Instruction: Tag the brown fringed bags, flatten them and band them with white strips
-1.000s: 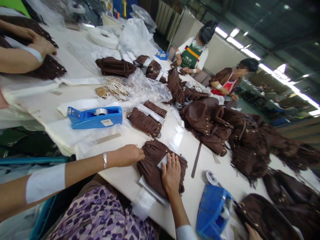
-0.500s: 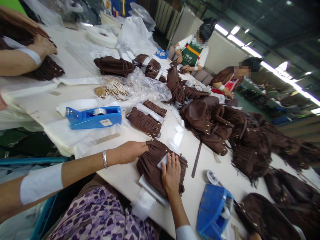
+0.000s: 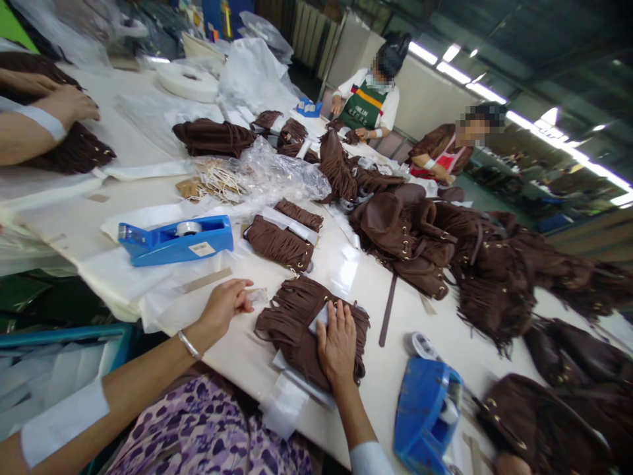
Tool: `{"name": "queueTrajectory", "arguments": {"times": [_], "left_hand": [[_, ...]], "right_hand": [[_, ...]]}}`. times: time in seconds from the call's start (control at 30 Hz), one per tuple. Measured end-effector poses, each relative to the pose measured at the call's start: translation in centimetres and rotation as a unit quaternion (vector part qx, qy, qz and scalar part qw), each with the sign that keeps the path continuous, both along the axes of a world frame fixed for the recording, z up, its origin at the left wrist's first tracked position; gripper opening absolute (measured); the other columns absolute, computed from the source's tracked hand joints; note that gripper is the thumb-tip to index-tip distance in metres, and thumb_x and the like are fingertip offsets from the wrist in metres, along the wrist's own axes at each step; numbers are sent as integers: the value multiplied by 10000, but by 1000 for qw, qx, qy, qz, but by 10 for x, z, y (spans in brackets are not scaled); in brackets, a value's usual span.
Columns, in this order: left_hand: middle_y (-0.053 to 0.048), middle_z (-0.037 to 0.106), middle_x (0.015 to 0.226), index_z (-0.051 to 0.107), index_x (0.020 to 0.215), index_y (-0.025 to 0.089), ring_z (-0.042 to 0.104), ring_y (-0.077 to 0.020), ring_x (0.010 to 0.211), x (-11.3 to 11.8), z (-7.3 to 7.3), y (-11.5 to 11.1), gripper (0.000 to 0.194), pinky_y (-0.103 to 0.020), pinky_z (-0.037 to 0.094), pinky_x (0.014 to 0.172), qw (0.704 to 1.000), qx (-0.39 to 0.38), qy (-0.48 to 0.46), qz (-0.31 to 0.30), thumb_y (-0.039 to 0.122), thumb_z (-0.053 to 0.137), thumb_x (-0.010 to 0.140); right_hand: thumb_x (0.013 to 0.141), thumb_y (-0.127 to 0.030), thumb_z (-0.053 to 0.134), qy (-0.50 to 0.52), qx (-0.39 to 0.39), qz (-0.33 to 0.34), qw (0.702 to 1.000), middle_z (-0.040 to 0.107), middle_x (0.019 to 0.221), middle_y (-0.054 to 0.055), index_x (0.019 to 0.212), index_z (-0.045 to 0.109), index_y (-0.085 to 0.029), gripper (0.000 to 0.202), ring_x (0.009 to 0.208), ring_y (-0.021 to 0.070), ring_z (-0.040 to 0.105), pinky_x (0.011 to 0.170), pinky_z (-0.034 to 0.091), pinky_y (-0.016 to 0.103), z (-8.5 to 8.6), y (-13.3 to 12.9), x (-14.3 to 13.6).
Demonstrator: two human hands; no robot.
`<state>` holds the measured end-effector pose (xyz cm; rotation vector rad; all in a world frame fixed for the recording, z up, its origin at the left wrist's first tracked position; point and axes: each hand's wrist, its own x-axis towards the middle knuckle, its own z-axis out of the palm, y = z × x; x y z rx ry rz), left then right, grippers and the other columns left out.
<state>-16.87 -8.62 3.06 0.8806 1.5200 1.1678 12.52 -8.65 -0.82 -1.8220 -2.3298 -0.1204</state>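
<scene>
A dark brown fringed bag (image 3: 291, 333) lies in front of me on the white table. My right hand (image 3: 339, 343) rests flat on it with the fingers stretched out, partly over a small grey-white sheet (image 3: 319, 322). Left of the bag, my left hand (image 3: 225, 307) is off it, fingers curled, with a small clear piece of plastic (image 3: 257, 295) at the fingertips. White paper and a clear plastic piece (image 3: 284, 404) stick out from under the bag at the table edge. Just beyond lies another fringed brown bag (image 3: 279, 241) with a white strip.
Blue tape dispensers (image 3: 182, 241) stand left and right (image 3: 428, 412) of the bag. Brown bags (image 3: 420, 237) are heaped along the right. Behind are clear plastic (image 3: 281, 168) and a bundle of strings (image 3: 217, 185). Another person's hands (image 3: 66, 105) work at far left; two people stand across the table.
My left hand has moved off the bag's upper left corner toward the left and nearer me, with the clear piece now showing. The bag's fringe lies more spread. My right hand stays on the bag.
</scene>
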Motion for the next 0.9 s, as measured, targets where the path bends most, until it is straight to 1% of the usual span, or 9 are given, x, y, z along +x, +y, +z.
{"name": "queueTrajectory", "arguments": {"times": [0.13, 0.2, 0.27, 0.37, 0.47, 0.57, 0.73, 0.83, 0.9], "left_hand": [[44, 561, 562, 660, 939, 197, 575, -161, 575, -24, 17, -4, 322, -263, 449, 620, 997, 17, 74, -8, 492, 609, 819], [-5, 691, 823, 675, 999, 240, 629, -195, 792, -18, 21, -11, 263, -286, 459, 734, 983, 54, 148, -93, 449, 591, 863], [-32, 687, 1100, 669, 1080, 272, 596, -236, 1039, -3, 18, -19, 248, -338, 432, 912, 952, 92, 206, -205, 380, 595, 871], [-60, 656, 1096, 679, 989, 248, 528, -281, 1128, 16, 0, -23, 214, -421, 356, 1033, 935, 86, 211, -270, 270, 669, 776], [-22, 625, 824, 625, 775, 225, 573, -252, 921, 18, -19, -19, 71, -402, 435, 911, 951, 32, 172, -254, 261, 677, 742], [10, 614, 721, 579, 785, 215, 614, -203, 738, 10, -25, -17, 164, -332, 494, 728, 965, -29, 91, -244, 348, 673, 769], [-82, 705, 989, 570, 1113, 216, 726, -227, 822, 7, -7, -30, 476, -346, 563, 704, 973, -126, -79, -179, 591, 633, 826], [-102, 720, 962, 614, 1103, 190, 718, -232, 829, 14, 1, -29, 546, -326, 556, 672, 966, -171, -166, -97, 566, 752, 733], [-69, 711, 857, 644, 1034, 166, 683, -202, 745, 20, 1, -23, 525, -259, 489, 571, 973, -160, -152, -72, 478, 831, 655]], "right_hand": [[1034, -436, 315, 3, -2, -3, 1000, 304, 1610, 110, 1537, 348, -182, 564, 1493, 291, 208, 1172, 235, 492, 0, 0, 0], [1033, -438, 319, 3, -1, -1, 1000, 308, 1608, 107, 1533, 357, -183, 562, 1494, 290, 204, 1173, 233, 488, 1, 0, 0], [1033, -436, 322, 2, 0, -2, 1000, 310, 1608, 105, 1531, 359, -182, 561, 1496, 288, 200, 1174, 233, 483, 1, 0, 0], [1033, -433, 327, -1, 3, -5, 1000, 316, 1605, 105, 1531, 360, -185, 557, 1494, 288, 204, 1171, 239, 480, 2, 0, 0], [1032, -437, 331, -2, 2, -6, 1000, 311, 1608, 101, 1538, 345, -190, 564, 1495, 286, 205, 1174, 238, 481, 2, 0, 0], [1030, -444, 338, 0, -1, -7, 1000, 307, 1611, 98, 1540, 341, -190, 570, 1500, 285, 197, 1179, 234, 484, 2, 0, 0], [1029, -451, 336, 8, 5, -6, 1000, 313, 1608, 101, 1537, 351, -189, 571, 1501, 291, 199, 1181, 234, 495, 0, 1, 2], [1027, -452, 337, 10, 14, -3, 1000, 314, 1607, 101, 1538, 349, -187, 576, 1502, 291, 201, 1180, 240, 496, -3, 1, 3], [1025, -453, 341, 11, 18, -2, 1000, 307, 1611, 96, 1540, 346, -192, 578, 1503, 292, 197, 1179, 246, 496, -5, 1, 3]]}}
